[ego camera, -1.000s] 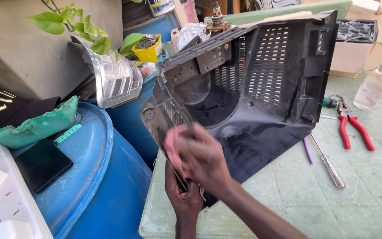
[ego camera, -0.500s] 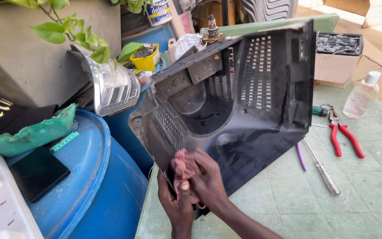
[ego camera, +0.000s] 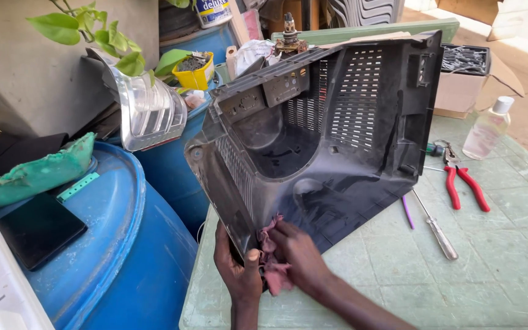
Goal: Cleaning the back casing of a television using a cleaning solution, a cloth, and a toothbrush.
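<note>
Right hand [ego camera: 300,260] pinching pink rag [ego camera: 272,269] against black casing [ego camera: 325,140]; left hand [ego camera: 238,269] gripping its lower corner. Pliers [ego camera: 467,186], screwdriver [ego camera: 436,225] just right; hollow side facing up, long axis diagonal.

Pink rag [ego camera: 271,260] against black casing [ego camera: 319,146]

Left fingers [ego camera: 238,267] behind black casing [ego camera: 337,140]

Black slotted casing [ego camera: 337,140], pink cloth [ego camera: 271,264], red-handled pliers [ego camera: 467,188].
</note>
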